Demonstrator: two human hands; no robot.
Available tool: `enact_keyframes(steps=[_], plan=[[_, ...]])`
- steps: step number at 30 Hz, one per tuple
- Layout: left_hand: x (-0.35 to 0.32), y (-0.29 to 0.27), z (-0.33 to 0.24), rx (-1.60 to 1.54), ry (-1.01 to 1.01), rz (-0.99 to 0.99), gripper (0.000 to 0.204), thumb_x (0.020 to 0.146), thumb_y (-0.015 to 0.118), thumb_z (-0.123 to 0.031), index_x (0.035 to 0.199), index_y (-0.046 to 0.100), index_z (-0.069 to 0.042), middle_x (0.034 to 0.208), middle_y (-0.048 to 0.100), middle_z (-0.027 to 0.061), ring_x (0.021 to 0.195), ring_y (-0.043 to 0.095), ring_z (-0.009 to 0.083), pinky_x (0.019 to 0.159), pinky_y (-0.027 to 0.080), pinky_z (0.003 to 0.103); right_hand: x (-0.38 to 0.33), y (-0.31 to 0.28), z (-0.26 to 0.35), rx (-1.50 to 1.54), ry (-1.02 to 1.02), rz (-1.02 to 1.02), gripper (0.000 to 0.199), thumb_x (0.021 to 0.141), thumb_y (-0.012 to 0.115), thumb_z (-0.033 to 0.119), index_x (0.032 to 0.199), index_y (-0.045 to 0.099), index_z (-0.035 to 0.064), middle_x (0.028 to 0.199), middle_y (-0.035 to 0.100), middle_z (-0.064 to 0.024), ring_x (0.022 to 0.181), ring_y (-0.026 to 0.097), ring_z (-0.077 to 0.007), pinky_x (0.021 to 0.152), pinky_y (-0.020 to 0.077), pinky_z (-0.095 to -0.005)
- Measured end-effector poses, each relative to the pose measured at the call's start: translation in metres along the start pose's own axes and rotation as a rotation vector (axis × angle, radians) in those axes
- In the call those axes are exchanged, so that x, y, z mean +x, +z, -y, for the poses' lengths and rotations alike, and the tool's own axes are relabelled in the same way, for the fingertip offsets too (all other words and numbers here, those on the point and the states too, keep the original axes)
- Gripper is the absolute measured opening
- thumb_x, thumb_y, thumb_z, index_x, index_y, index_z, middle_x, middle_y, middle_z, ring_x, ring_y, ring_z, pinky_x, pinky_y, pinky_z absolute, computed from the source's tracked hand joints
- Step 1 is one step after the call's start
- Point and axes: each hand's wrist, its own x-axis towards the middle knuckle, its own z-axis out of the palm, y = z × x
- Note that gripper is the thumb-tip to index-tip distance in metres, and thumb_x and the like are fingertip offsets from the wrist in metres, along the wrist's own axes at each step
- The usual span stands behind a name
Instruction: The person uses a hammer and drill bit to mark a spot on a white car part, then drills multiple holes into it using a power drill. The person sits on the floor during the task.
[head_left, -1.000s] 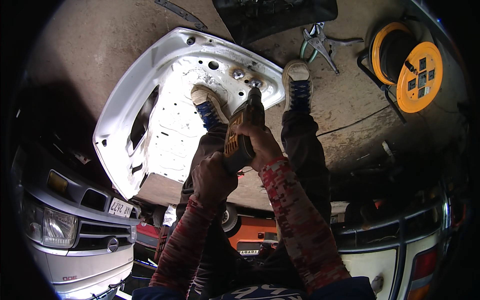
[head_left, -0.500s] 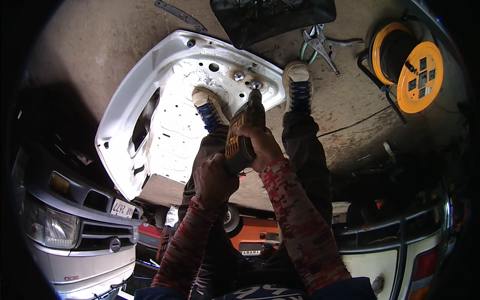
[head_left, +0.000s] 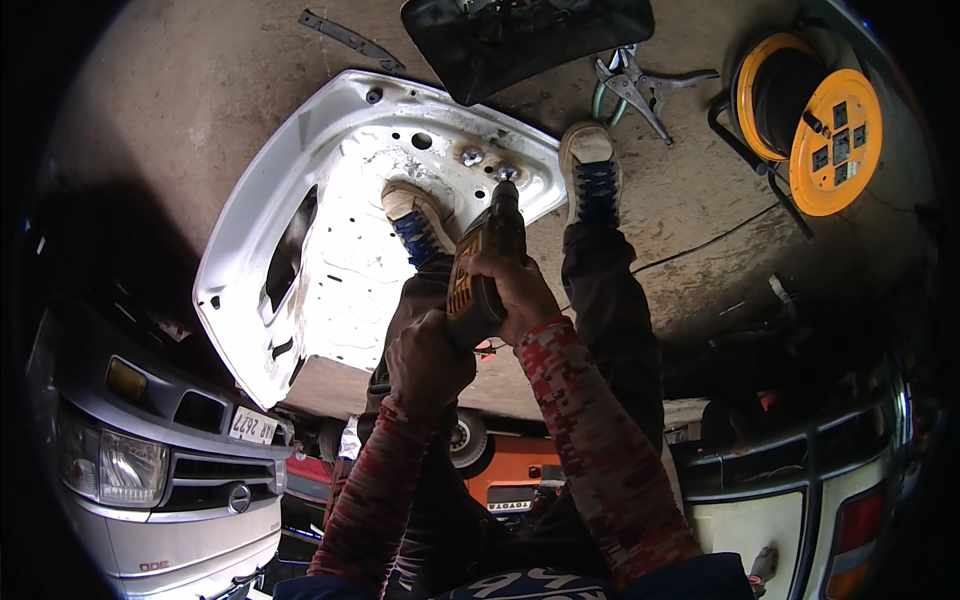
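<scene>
The yellow and black power drill (head_left: 468, 298) was between two dark trouser legs (head_left: 608, 300), partly over the big white metal car panel (head_left: 345, 265). It pointed away from the body, and its long way leaned a bit right. Its nose was at a shiny, round, bare-metal spot (head_left: 508, 173). The bit was too small to see, so I could not tell if it touched. The right hand (head_left: 522, 295) had its fingers clamped around the drill. The left hand (head_left: 430, 355) had its fingers curled tight on the back end, mostly hidden. The panel was smooth, curvy and full of holes.
</scene>
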Motion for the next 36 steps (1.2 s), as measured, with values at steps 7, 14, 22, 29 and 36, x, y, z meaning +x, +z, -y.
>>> enact_keyframes(steps=[7,14,22,29,36], plan=[[0.0006,-0.0012,0.0005,0.014,0.008,-0.007,0.02,0.077,0.077,-0.015,0.088,0.066,-0.003,0.078,0.072,0.024,0.079,0.073,0.0472,0.071,0.058,0.055,-0.0063,0.0022,0.0062,-0.002,0.022,0.052,0.05,0.077,0.082,0.002,0.12,0.058,-0.0025,0.098,0.07,-0.0142,0.08,0.074,-0.028,0.073,0.0639,-0.0459],[0.002,0.0007,0.0039,0.052,-0.009,0.003,0.023,0.078,0.079,-0.019,0.088,0.066,-0.003,0.079,0.072,0.0237,0.08,0.073,0.0469,0.071,0.059,0.054,-0.0032,0.0042,0.0036,-0.017,0.021,-0.014,0.062,0.076,0.083,0.003,0.128,0.051,-0.0031,0.103,0.069,-0.016,0.081,0.074,-0.0286,0.074,0.064,-0.0474],[0.0027,-0.0022,0.0008,0.027,-0.007,0.002,0.024,0.08,0.079,-0.022,0.087,0.067,-0.002,0.078,0.072,0.0243,0.08,0.073,0.047,0.071,0.059,0.054,-0.0004,0.0021,0.003,-0.023,0.046,-0.002,0.073,0.073,0.087,0.005,0.133,0.044,-0.0023,0.11,0.066,-0.019,0.088,0.073,-0.0301,0.076,0.0644,-0.0495],[0.0021,-0.0011,0.0012,0.036,-0.003,-0.005,0.025,0.081,0.08,-0.023,0.086,0.067,-0.002,0.076,0.072,0.0241,0.078,0.073,0.0472,0.07,0.059,0.054,0.0011,-0.0006,0.0037,-0.01,0.037,0.063,0.075,0.073,0.087,0.006,0.133,0.043,-0.0017,0.11,0.066,-0.0195,0.089,0.073,-0.0303,0.076,0.0642,-0.0492],[0.0028,-0.0017,-0.0003,0.015,0.012,-0.009,0.025,0.081,0.08,-0.023,0.087,0.067,-0.003,0.08,0.073,0.0246,0.081,0.074,0.0468,0.072,0.059,0.054,0.0001,0.0042,0.0018,-0.018,0.003,-0.021,0.07,0.073,0.086,0.004,0.13,0.045,-0.0016,0.109,0.066,-0.0184,0.086,0.073,-0.0295,0.076,0.0638,-0.0479]])
